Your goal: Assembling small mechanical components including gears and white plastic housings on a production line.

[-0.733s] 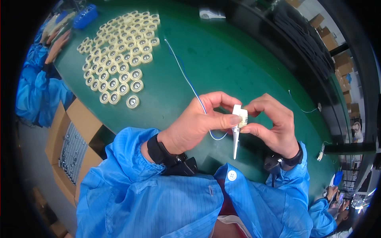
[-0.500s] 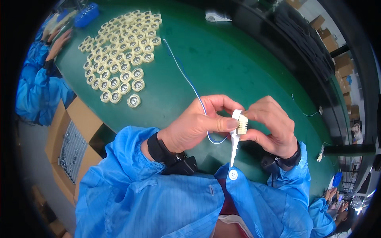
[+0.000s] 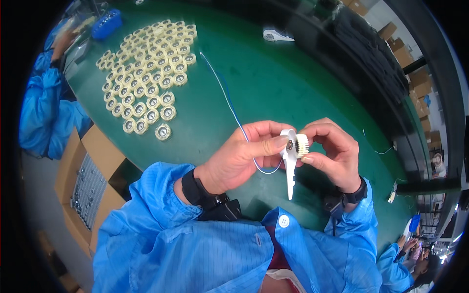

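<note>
My left hand grips a white plastic part with a round head and a long tapering arm pointing toward me. A small dark hub shows in the round head. My right hand pinches a cream toothed gear by its rim, right beside that head; whether the two touch is hard to tell. A thin white-and-blue cable runs over my left hand and loops below it. Farther left on the green table lie many cream gears with dark centres, grouped close together.
Another white part lies at the table's far side. At left stand an open cardboard box holding metal pieces and a blue bin. A person in blue sleeves works at the far left, others at lower right. Thin wires lie at right.
The white part has turned so its round face and hub show. My right hand has shifted the gear slightly to the right of the head.
</note>
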Motion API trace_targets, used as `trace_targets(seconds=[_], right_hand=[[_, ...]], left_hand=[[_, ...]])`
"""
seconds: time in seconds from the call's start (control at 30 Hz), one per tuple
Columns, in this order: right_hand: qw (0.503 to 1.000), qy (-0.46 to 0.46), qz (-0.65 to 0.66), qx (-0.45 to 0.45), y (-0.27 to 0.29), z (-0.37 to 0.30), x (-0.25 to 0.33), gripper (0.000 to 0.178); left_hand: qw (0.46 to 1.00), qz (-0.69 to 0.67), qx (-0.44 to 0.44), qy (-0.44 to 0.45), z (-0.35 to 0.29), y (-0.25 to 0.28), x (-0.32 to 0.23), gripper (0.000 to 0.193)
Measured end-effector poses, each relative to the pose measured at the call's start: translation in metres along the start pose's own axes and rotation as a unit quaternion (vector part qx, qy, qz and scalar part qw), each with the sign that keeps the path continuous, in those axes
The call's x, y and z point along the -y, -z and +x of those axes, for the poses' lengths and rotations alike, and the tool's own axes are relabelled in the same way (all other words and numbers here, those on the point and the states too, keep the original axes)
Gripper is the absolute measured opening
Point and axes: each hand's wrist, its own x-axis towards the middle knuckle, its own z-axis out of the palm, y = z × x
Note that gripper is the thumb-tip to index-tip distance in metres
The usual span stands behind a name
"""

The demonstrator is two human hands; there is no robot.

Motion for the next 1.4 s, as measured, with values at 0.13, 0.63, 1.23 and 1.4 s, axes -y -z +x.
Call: trace_targets(seconds=[0.13,0.63,1.23,1.4], right_hand=[[0.997,-0.004,-0.069,0.026,0.001,0.003,-0.001,0.031],[0.959,0.135,-0.245,0.051,-0.015,0.0,0.018,0.035],[0.793,-0.09,-0.59,-0.12,0.253,0.062,-0.189,0.052],[0.756,0.025,-0.651,-0.064,0.21,0.113,-0.195,0.061]], left_hand=[[1.0,0.027,-0.011,0.001,-0.001,-0.001,-0.003,0.037],[0.993,0.118,-0.007,0.011,-0.008,-0.003,0.002,0.033],[0.987,0.096,-0.019,0.13,0.014,-0.013,0.003,0.038],[0.977,0.135,-0.039,0.163,0.012,-0.004,0.001,0.029]])
